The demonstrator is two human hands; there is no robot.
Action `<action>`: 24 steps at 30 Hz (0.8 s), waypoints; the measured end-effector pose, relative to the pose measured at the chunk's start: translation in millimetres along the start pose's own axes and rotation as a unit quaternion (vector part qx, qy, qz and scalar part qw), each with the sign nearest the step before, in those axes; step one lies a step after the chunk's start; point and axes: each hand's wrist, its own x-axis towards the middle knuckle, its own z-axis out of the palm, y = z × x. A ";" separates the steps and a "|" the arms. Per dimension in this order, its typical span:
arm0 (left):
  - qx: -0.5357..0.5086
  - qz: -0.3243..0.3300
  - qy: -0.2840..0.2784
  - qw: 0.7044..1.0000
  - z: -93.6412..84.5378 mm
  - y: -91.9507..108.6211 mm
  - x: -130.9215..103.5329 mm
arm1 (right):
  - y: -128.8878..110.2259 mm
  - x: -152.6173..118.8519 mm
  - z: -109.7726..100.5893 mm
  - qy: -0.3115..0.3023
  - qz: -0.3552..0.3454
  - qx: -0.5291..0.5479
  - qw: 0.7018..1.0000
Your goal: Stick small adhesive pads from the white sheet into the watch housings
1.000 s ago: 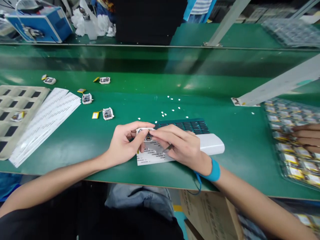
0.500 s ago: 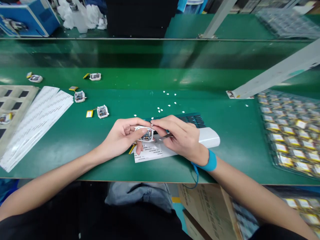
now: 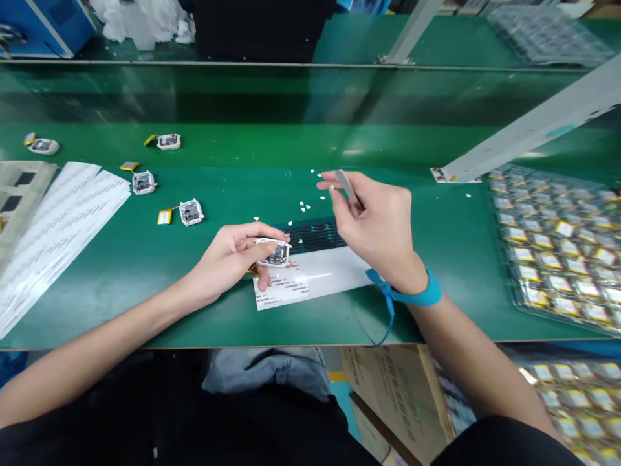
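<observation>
My left hand (image 3: 233, 255) is closed on a small white device housing (image 3: 274, 254) with its circuit board facing up. Below the fingers, a bit of its yellow battery (image 3: 252, 270) shows. My right hand (image 3: 381, 223) is raised to the right, apart from the housing, its fingers curled around flat grey metal tweezers (image 3: 346, 184). A tiny white spot shows at the thumb tip; I cannot tell what it is. Under the hands lies a white printed backing sheet (image 3: 320, 278), with dark strips (image 3: 313, 236) behind it. Small white pieces (image 3: 303, 206) are scattered beyond.
Open housings with batteries, one of them a near housing (image 3: 191, 211), lie to the left, beside white sheets (image 3: 63, 220) and a beige tray (image 3: 29, 169). A clear tray of batteries (image 3: 557, 252) stands right, near a slanted white post (image 3: 524, 129). A blue wrist cord (image 3: 391, 317) hangs at the table edge.
My right hand has left the housing, moving up and right with the tweezers, which now point upward. My left hand still holds the housing. The view has shifted slightly.
</observation>
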 end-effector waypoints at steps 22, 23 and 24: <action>0.058 0.064 0.034 0.996 2.8 -5.5 0.9 | -24.0 -15.9 -6.8 -0.072 -0.329 -0.114 0.935; 0.062 0.076 0.039 0.994 3.6 -7.0 0.6 | -24.4 -16.6 -6.6 -0.077 -0.326 -0.106 0.936; 0.062 0.084 0.041 0.994 4.9 -8.5 0.1 | -25.1 -17.7 -6.0 -0.083 -0.324 -0.098 0.937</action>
